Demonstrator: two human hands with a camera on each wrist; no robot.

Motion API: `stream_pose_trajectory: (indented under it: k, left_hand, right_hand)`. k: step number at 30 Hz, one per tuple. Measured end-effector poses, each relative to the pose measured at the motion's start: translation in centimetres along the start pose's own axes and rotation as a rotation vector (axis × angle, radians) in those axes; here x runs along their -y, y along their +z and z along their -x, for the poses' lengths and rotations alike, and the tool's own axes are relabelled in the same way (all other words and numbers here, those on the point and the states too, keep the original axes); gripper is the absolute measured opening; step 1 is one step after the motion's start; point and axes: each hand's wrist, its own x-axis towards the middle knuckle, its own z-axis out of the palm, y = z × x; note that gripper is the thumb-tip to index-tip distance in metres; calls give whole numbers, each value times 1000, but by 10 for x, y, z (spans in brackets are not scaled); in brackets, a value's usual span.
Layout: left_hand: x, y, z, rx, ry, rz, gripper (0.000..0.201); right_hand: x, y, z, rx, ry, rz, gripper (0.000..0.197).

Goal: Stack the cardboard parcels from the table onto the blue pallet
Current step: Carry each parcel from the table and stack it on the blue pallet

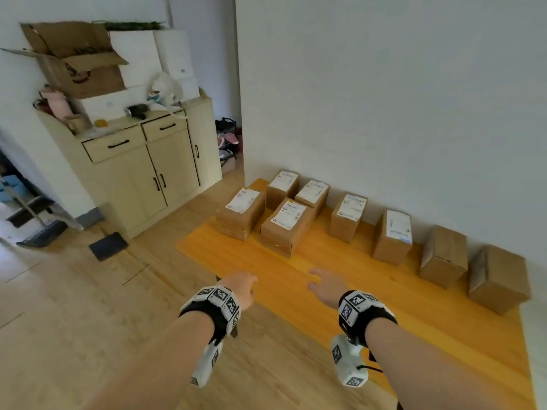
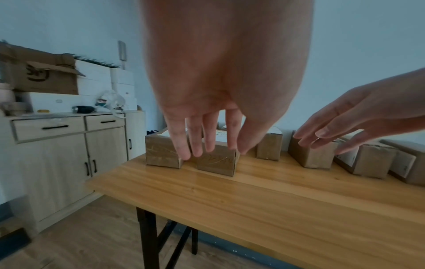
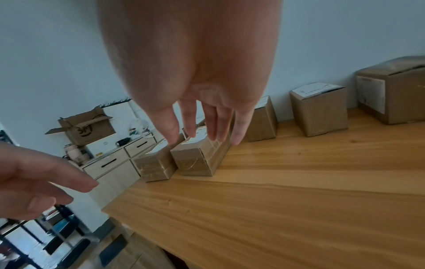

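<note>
Several brown cardboard parcels stand on the orange wooden table point(image 1: 340, 279) along the white wall. Most carry white labels. The nearest parcel point(image 1: 287, 224) point(image 2: 216, 162) point(image 3: 197, 160) lies just beyond my hands, with another parcel point(image 1: 241, 213) point(image 2: 162, 152) point(image 3: 155, 167) to its left. My left hand point(image 1: 241, 287) point(image 2: 207, 142) hovers over the table's left edge, fingers straight and empty. My right hand point(image 1: 324, 284) point(image 3: 204, 131) hovers beside it, also with straight fingers and holding nothing. No blue pallet is in view.
A cream cabinet point(image 1: 148, 161) with drawers stands left of the table, with an open cardboard box point(image 1: 80, 60) and white boxes on top. A dark mat point(image 1: 108, 245) lies on the wooden floor. The table's black legs point(image 2: 147, 236) stand under its left end.
</note>
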Motion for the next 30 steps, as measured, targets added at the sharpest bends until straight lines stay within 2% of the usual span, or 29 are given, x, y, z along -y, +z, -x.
stream_pose_trajectory:
  k: [6,14,25,30]
  left_hand:
    - [56,-33,-48,28,91,52,44]
    - [85,-56,-113,46,149,111,45]
    - [79,-68,-193,48,170,342,50]
    - [58,-73,-232,77,180,509,58]
  right_hand:
    - [45,9,-38,-99,107,-160,43]
    - [76,9,-87,-134,181,-165,44]
    - [70,-8,-157,-158,260,-205,50]
    - [56,-17,-190,-163,310,-319,62]
